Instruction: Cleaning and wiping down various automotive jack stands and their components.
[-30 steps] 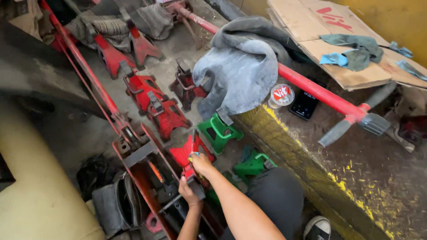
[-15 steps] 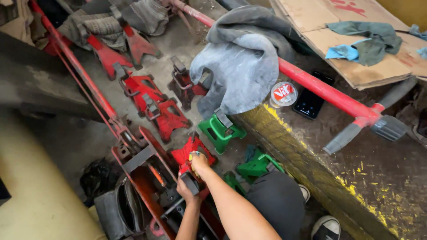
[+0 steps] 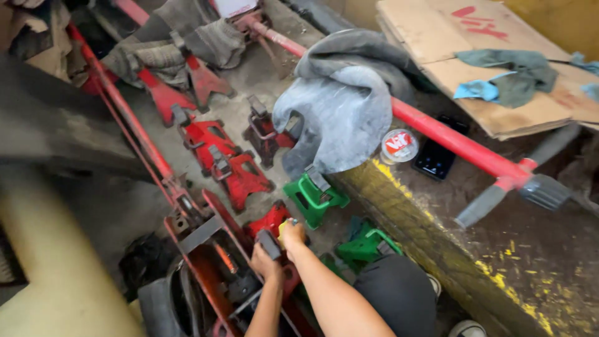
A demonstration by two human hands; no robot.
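A red floor jack [image 3: 212, 262] lies at the near left, its long red handle [image 3: 125, 112] running to the far left. The left hand [image 3: 265, 259] is curled around a dark grip [image 3: 269, 243] on the jack. Just to its right, the right hand [image 3: 292, 234] is closed on a red jack stand [image 3: 269, 219]. Farther right stand two green jack stands [image 3: 312, 196], then a grey cloth [image 3: 340, 118] draped over a red bar [image 3: 455, 142].

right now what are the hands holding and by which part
Left hand wraps the dark post at the top of a red jack stand. Right hand presses something yellowish; its hold is unclear.
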